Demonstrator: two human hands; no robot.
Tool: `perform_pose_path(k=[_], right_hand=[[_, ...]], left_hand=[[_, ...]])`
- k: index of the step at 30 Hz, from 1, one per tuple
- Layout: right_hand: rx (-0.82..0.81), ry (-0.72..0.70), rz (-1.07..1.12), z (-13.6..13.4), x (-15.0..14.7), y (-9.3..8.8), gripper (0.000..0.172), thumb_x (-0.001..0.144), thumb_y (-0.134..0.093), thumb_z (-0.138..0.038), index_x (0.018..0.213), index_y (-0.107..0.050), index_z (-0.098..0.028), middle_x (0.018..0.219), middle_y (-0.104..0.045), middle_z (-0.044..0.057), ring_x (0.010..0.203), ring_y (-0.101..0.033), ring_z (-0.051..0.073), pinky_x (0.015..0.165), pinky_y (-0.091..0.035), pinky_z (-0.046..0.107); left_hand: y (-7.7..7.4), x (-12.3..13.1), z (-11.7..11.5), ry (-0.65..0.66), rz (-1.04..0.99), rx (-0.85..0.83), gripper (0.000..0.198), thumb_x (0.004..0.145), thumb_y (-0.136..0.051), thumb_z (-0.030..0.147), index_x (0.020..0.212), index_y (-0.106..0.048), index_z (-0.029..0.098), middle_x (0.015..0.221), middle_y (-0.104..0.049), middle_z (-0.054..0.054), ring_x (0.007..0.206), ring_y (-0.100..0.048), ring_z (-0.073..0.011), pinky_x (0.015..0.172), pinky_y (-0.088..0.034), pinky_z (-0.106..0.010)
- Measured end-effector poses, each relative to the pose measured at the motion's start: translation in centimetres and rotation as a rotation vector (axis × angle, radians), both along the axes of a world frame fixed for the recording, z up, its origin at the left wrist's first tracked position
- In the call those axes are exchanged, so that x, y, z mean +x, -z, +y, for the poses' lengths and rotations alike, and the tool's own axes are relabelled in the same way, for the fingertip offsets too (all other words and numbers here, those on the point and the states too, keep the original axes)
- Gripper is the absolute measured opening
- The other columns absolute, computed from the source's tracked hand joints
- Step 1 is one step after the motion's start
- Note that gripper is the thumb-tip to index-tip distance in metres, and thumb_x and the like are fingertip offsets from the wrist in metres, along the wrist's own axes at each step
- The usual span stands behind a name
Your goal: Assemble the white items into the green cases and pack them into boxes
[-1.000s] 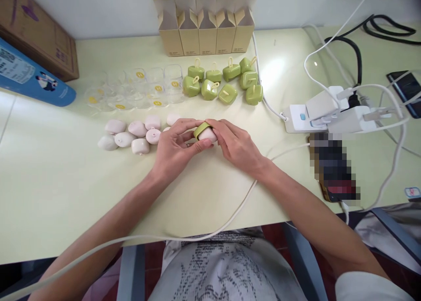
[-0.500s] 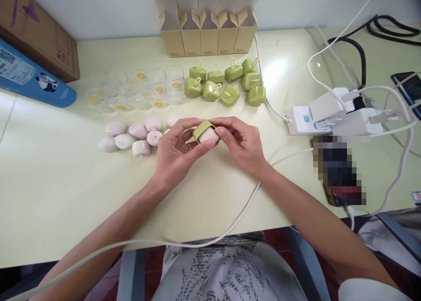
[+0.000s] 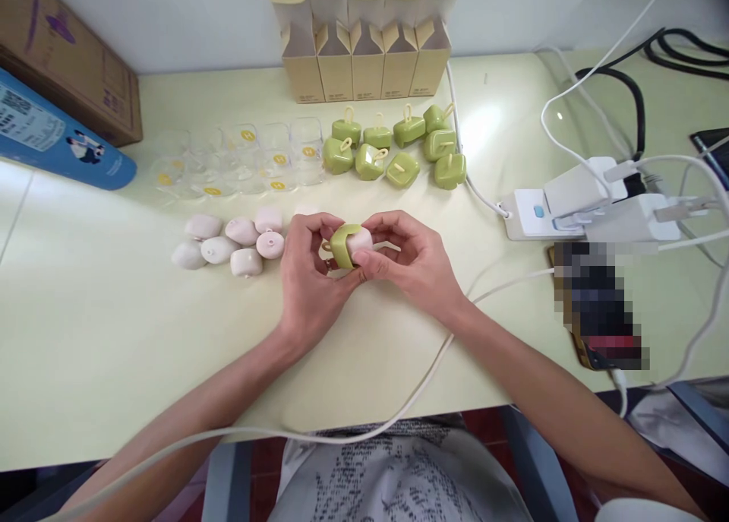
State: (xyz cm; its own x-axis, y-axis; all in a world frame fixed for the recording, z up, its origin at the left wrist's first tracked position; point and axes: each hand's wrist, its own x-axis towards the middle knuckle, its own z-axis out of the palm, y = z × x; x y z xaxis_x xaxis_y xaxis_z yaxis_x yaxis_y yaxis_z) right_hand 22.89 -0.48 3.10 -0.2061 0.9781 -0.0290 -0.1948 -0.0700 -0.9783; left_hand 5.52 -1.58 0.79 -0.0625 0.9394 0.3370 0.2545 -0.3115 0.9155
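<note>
Left hand (image 3: 310, 279) curls round the green cap (image 3: 340, 247), presumably to brace it; right hand (image 3: 413, 260), half-curled, sets its thumb on the pink piece (image 3: 360, 239) inside; other caps (image 3: 403, 170) sit grouped behind (probably for easy reach)

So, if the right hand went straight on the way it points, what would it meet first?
Probably the pale piece in the green cover, which the thumb of the right hand seems to touch, then the left hand. Depth is hard to judge here.
</note>
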Motion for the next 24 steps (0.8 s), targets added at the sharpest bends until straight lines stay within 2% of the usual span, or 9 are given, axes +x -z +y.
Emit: perform_pose_path(k=[4, 7, 9, 12, 14, 17, 20, 24], right_hand=[[0.002, -0.045, -0.016, 0.3, 0.4, 0.4, 0.062, 0.077, -0.104, -0.062, 0.118, -0.074, -0.026, 0.120, -0.080, 0.005, 0.108, -0.080, 0.024, 0.087, -0.072, 0.037], [0.068, -0.056, -0.092, 0.6, 1.3, 0.9, 0.056, 0.087, -0.097, -0.063, 0.125, -0.076, -0.028, 0.125, -0.079, 0.005, 0.102, -0.081, 0.024, 0.081, -0.075, 0.039], [0.180, -0.020, -0.215, 0.8, 1.8, 1.2, 0.046, 0.095, -0.090, -0.059, 0.128, -0.078, -0.028, 0.124, -0.079, 0.005, 0.098, -0.079, 0.024, 0.077, -0.075, 0.039], [0.396, 0.034, -0.400, 0.9, 2.0, 1.6, 0.035, 0.103, -0.083, -0.051, 0.129, -0.080, -0.028, 0.126, -0.080, 0.007, 0.106, -0.078, 0.024, 0.086, -0.073, 0.039], [0.475, 0.021, -0.435, 0.8, 1.8, 1.7, 0.032, 0.108, -0.078, -0.048, 0.131, -0.079, -0.027, 0.129, -0.081, 0.008, 0.112, -0.077, 0.024, 0.090, -0.071, 0.037], [0.476, 0.020, -0.451, 0.5, 1.1, 1.8, 0.034, 0.114, -0.068, -0.053, 0.131, -0.078, -0.025, 0.126, -0.082, 0.009, 0.111, -0.077, 0.022, 0.089, -0.068, 0.034], [0.430, 0.109, -0.498, 0.2, 0.3, 1.7, 0.045, 0.111, -0.067, -0.067, 0.126, -0.079, -0.025, 0.122, -0.082, 0.009, 0.110, -0.076, 0.024, 0.090, -0.068, 0.036], [0.338, 0.122, -0.493, -0.1, -0.2, 1.5, 0.055, 0.108, -0.066, -0.075, 0.131, -0.078, -0.026, 0.117, -0.082, 0.007, 0.091, -0.075, 0.019, 0.080, -0.068, 0.032]], left_hand=[[-0.5, -0.4, -0.1, 0.129, 0.078, 0.000, 0.052, 0.091, -0.093, 0.038, 0.136, -0.067, 0.030, 0.122, -0.060, -0.006, 0.105, -0.068, -0.0193, 0.075, -0.068, -0.028], [-1.6, -1.5, 0.5, 0.210, 0.126, -0.008, 0.036, 0.101, -0.082, 0.039, 0.134, -0.073, 0.028, 0.128, -0.067, -0.010, 0.120, -0.070, -0.0242, 0.082, -0.072, -0.032], [-2.2, -2.1, 1.0, 0.182, 0.185, -0.007, 0.031, 0.102, -0.080, 0.040, 0.131, -0.078, 0.027, 0.129, -0.072, -0.009, 0.118, -0.074, -0.0236, 0.082, -0.073, -0.031], [-2.3, -2.2, 1.4, 0.133, 0.246, -0.023, 0.031, 0.102, -0.080, 0.041, 0.128, -0.081, 0.024, 0.125, -0.079, -0.008, 0.102, -0.080, -0.0199, 0.080, -0.073, -0.031], [-2.1, -1.9, 1.4, 0.115, 0.261, -0.039, 0.024, 0.103, -0.078, 0.039, 0.118, -0.083, 0.022, 0.120, -0.083, -0.008, 0.099, -0.082, -0.0199, 0.077, -0.072, -0.029], [-1.9, -1.3, 1.0, 0.090, 0.266, -0.059, 0.018, 0.101, -0.075, 0.034, 0.110, -0.082, 0.020, 0.114, -0.086, -0.007, 0.101, -0.083, -0.0205, 0.072, -0.070, -0.025], [-2.1, -0.6, 0.5, 0.048, 0.278, -0.056, 0.022, 0.098, -0.075, 0.027, 0.119, -0.080, 0.021, 0.113, -0.086, -0.006, 0.101, -0.084, -0.0196, 0.072, -0.070, -0.023], [-2.2, -0.2, 0.3, -0.005, 0.316, 0.071, 0.018, 0.095, -0.077, 0.023, 0.113, -0.079, 0.021, 0.116, -0.083, -0.007, 0.105, -0.081, -0.0195, 0.067, -0.067, -0.022]])
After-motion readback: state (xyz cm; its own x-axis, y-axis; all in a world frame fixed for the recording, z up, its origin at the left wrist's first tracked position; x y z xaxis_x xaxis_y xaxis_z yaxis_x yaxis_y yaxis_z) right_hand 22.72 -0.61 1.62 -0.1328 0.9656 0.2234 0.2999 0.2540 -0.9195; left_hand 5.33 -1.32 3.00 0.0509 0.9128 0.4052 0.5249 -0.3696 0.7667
